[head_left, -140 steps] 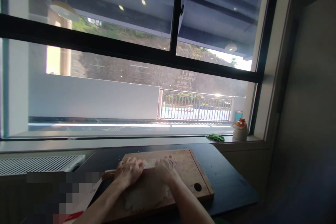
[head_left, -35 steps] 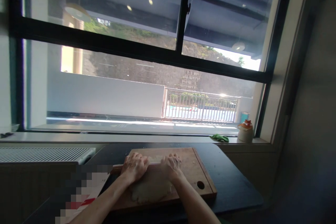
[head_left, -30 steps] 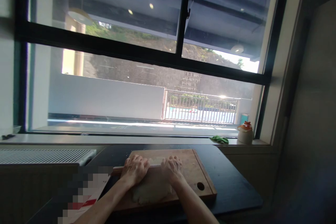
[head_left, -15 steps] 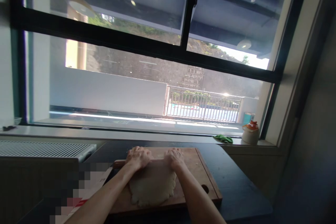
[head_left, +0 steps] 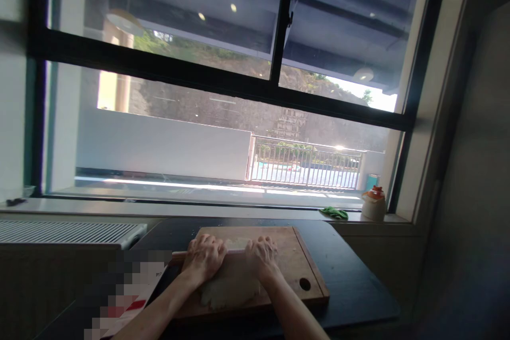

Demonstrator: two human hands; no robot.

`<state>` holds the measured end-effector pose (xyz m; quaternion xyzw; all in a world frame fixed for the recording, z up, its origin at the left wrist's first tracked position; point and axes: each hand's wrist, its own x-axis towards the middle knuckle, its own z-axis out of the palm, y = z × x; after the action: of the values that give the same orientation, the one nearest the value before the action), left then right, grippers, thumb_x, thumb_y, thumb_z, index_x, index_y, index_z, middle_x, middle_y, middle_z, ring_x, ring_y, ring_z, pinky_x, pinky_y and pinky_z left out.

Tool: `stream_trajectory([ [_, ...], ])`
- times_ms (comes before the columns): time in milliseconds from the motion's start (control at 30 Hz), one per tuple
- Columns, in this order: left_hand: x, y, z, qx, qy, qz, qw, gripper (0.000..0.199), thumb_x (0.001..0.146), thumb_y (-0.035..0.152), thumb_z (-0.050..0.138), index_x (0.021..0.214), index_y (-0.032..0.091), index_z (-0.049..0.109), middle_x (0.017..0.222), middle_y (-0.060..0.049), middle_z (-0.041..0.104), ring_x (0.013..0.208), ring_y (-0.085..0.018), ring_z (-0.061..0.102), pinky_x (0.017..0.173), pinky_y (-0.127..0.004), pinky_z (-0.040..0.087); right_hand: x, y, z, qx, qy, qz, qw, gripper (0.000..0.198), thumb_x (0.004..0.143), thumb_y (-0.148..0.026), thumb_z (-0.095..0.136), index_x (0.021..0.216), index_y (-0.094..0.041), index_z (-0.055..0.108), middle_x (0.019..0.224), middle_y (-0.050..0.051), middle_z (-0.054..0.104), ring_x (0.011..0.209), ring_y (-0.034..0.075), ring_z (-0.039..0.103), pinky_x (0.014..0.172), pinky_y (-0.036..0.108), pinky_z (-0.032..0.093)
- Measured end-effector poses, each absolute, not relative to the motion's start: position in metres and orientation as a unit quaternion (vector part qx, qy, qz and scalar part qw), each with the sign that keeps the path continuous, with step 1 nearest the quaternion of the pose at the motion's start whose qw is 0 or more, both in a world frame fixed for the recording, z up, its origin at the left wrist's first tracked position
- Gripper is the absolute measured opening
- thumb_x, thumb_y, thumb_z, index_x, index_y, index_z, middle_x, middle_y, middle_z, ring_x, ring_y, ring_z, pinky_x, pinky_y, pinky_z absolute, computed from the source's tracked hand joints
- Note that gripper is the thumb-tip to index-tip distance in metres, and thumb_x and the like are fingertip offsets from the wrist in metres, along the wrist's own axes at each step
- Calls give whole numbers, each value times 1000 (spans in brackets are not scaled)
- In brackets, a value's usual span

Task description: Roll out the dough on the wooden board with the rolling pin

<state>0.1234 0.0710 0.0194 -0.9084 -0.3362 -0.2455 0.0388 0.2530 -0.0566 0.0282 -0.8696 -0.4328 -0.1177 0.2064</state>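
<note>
A Two-Handed Hold

We have our left hand (head_left: 205, 255) curled closed over the rolling pin (head_left: 236, 251); the dough sheet (head_left: 229, 290) lies flat under it on the wooden board (head_left: 294, 265); farther right, our right hand (head_left: 263, 256) is likewise closed over the pin.

The dough (head_left: 231, 291) is pale cream, the board (head_left: 292, 265) brown, the rolling pin (head_left: 178, 256) reddish brown, the counter (head_left: 354, 276) near-black, the jar (head_left: 373, 208) off-white and orange.
</note>
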Motion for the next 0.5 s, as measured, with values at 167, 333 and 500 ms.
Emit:
stream_trajectory([
  [167,131,80,21,-909,-344,-229,46,49,92,47,27,85,24,71,103,-10,68,109,-29,53,93,-46,34,258,-48,30,-874,-422,-115,211,43,94,-32,34,92,-17,74,108,14,68,106,27,57,96,41,37],
  [333,148,98,29,-907,-381,-181,9,46,90,43,30,89,25,73,109,-11,68,113,-30,52,95,-49,35,274,-31,37,-884,-414,-96,197,43,93,-33,35,95,-16,74,109,14,68,107,27,57,97,41,36],
  [500,158,111,37,-905,-398,-149,-6,42,88,41,34,94,25,72,110,-12,67,112,-32,53,92,-50,38,288,-18,42,-891,-415,-63,173,47,94,-35,31,98,-17,74,115,14,66,110,28,55,93,43,38],
])
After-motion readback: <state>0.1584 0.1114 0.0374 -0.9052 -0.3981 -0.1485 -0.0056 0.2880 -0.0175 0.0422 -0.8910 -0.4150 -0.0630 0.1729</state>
